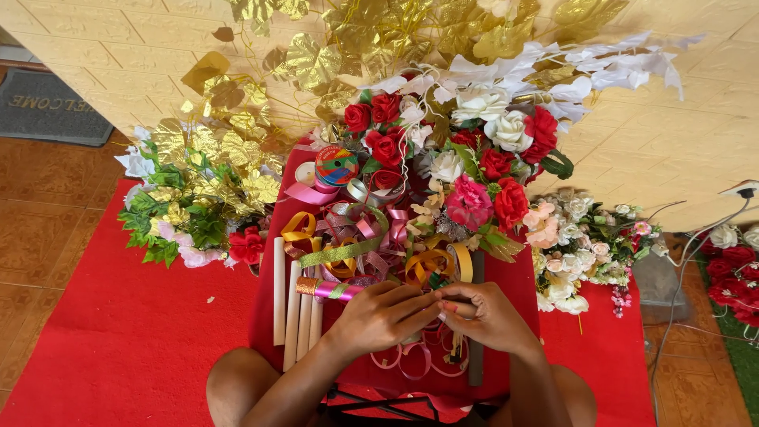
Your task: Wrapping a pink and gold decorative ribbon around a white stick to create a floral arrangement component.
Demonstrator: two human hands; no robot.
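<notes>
Both hands meet at the near edge of a small table draped in red cloth (pixel 506 277), fingertips pressed together over a small piece that the fingers hide; what it is, and which way its long axis runs, cannot be told. Left hand (pixel 385 315): fingers curled inward, pinching toward the right. Right hand (pixel 484 316): fingers bent, tips closed against those of the left, an orange-tinted nail showing. Neither is spread open; both grip at one point, just above the loops of pale pink ribbon (pixel 411 360) that hang off the table's near edge.

Directly behind the hands lies a heap of curled satin ribbons (pixel 360 237) in pink, gold, olive and mauve, glossy, in loose coils. Touching the left hand's knuckles: a metallic pink ribbon spool with copper glitter end (pixel 324 289), lying on its side, long axis left to right. At the table's left edge, four cream-coloured sticks (pixel 294 312), smooth, laid side by side, long axes running away from the person. A rainbow-striped ribbon roll (pixel 336 164) stands further back.

Beyond that: artificial red and white fabric roses (pixel 490 142), a crinkled magenta bloom (pixel 468 202), shiny gold foil leaves (pixel 371 39) against the cream panelled wall. To the left, a green-and-gold leaf bunch (pixel 190 198) on the red carpet (pixel 118 340); to the right, a cluster of small cream and peach flowers (pixel 573 245).
</notes>
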